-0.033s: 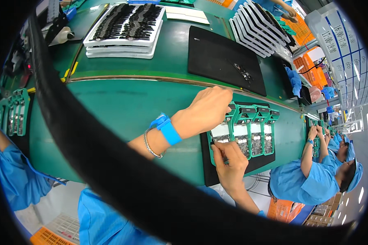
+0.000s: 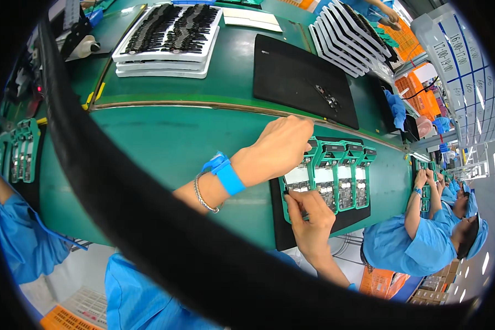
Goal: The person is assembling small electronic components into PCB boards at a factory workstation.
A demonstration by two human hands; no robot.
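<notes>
A green fixture (image 2: 337, 181) holds several narrow circuit boards (image 2: 325, 193) side by side, with black parts along its far end. It lies on a black mat (image 2: 344, 221). My left hand (image 2: 278, 144), with a blue wrist strap and a chain bracelet, reaches over the fixture's far left corner. Its fingers are curled downward, and their tips are mostly hidden behind the hand. Close to the near left edge, my right hand (image 2: 312, 218) has its thumb and index finger pinched at a small dark spot. What either hand grips is too hidden or too small to name.
White trays (image 2: 165, 67) with rows of black parts are stacked at the far left. Beyond the fixture lies a black pad (image 2: 300, 77) with small parts. More white trays (image 2: 344, 41) lean at the far right. Co-workers in blue sit on both sides.
</notes>
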